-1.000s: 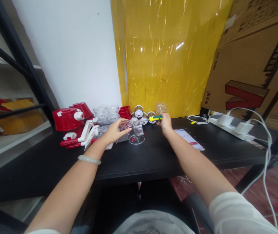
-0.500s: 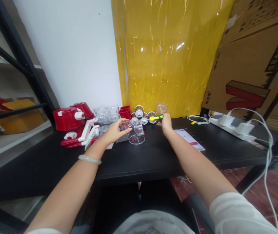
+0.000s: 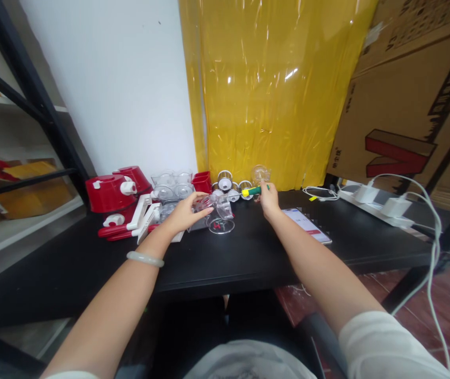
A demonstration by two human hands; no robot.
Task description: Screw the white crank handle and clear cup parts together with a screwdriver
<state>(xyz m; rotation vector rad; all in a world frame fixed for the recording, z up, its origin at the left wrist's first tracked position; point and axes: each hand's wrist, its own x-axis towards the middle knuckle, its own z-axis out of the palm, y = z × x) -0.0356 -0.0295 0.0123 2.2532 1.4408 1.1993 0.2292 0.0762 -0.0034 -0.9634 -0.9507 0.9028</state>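
My right hand [image 3: 269, 200] is closed around the green and yellow handle of a screwdriver [image 3: 253, 191]. Its thin shaft points left, and the tip meets a clear plastic part [image 3: 223, 205]. That part is gripped on its left side by my left hand [image 3: 188, 211], thumb and fingers curved around it. Just below it on the table lies a round clear plastic piece [image 3: 221, 226] with a red mark. Behind the screwdriver stand several metallic cylinders [image 3: 225, 180] with white centres. Where exactly the tip sits is too small to make out.
Red housings [image 3: 110, 192], white-and-red handles [image 3: 142, 217], clear cups [image 3: 171, 184] and a red square container [image 3: 201, 181] crowd the left of the black table [image 3: 217, 263]. A phone [image 3: 307, 226], power strip [image 3: 377, 209] and cables are right. Another clear part [image 3: 261, 172] stands behind my right hand.
The screwdriver handle has turned, now showing more green, and my right hand's fingers have shifted on it. My left hand and the clear part have stayed in place.
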